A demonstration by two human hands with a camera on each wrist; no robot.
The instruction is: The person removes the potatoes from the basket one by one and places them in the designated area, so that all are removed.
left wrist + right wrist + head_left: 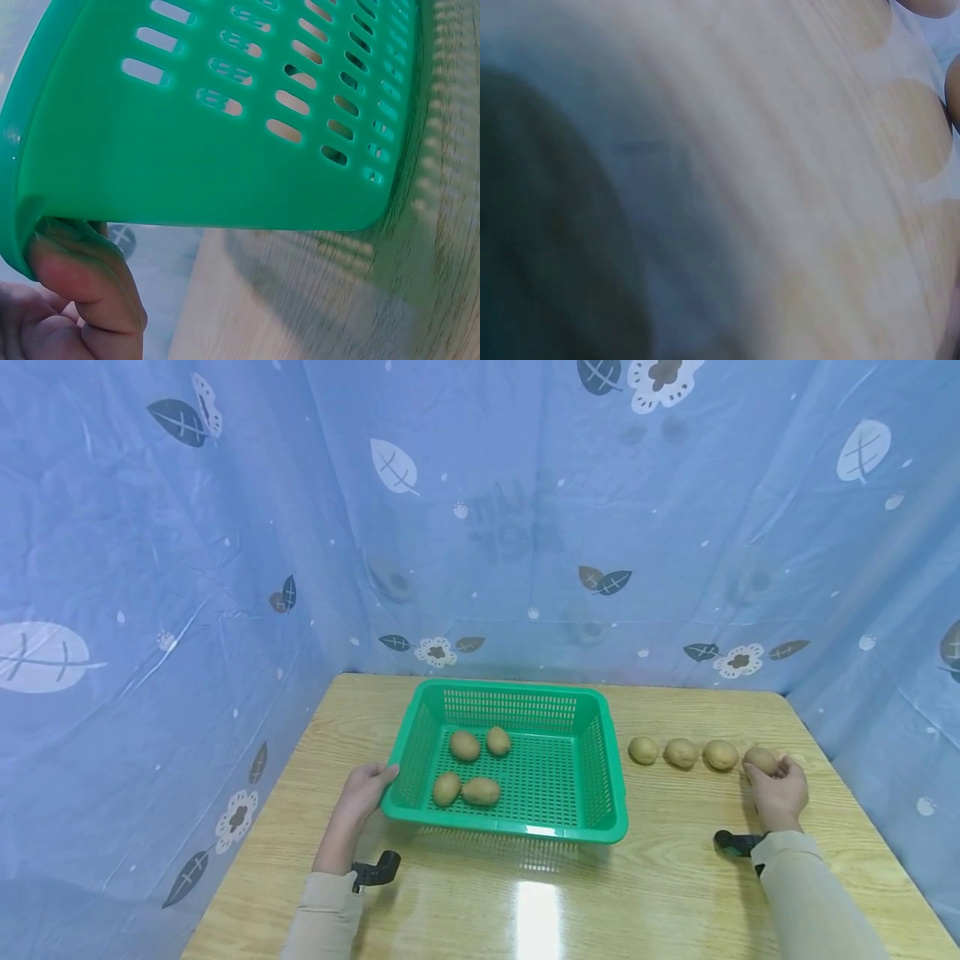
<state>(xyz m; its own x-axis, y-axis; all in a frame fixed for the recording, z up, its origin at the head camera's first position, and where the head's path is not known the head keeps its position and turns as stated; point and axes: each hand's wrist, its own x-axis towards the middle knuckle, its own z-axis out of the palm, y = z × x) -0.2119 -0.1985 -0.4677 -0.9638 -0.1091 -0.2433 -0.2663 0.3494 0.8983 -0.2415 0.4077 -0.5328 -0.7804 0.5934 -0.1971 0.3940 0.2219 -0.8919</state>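
Note:
A green plastic basket point(510, 832) stands on the table with several potatoes point(464, 746) in its left half. My left hand point(363, 789) grips the basket's left rim, thumb over the top; the left wrist view shows the fingers point(82, 274) curled up under the rim's outer edge. To the basket's right, several potatoes lie in a row, among them a potato point(721, 755) second from the right end. At that end my right hand point(780, 789) holds the last potato point(761, 760) between thumb and fingers. In the right wrist view that hand is mostly out of frame.
The wooden table point(637, 893) meets a blue patterned curtain point(525, 568) at the back and both sides. Each wrist wears a black camera mount point(377, 869). A dark blurred shape point(547, 225) fills the left of the right wrist view.

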